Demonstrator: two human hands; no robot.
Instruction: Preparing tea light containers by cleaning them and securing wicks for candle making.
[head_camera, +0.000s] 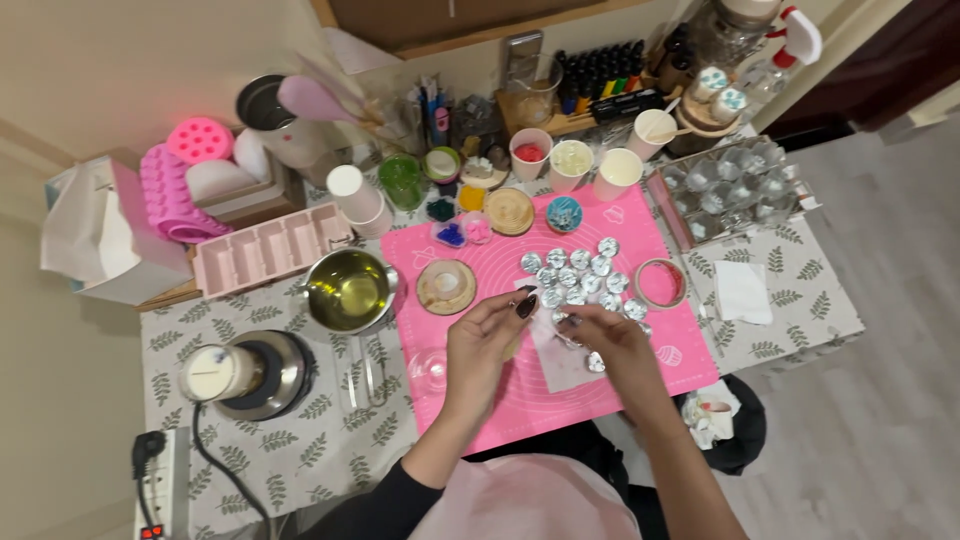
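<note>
The person wears a black long-sleeved top, the sleeve pushed up the left forearm, under a pale pink apron. The left hand (485, 340) has long, dark-polished nails; the right hand (610, 345) is bare of rings.

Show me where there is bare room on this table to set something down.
Bare patches: the pink mat just in front of the right hand, and the leaf-print cloth between the warmer and the mat. The table's back edge, around the paper cups, is crowded.
</note>
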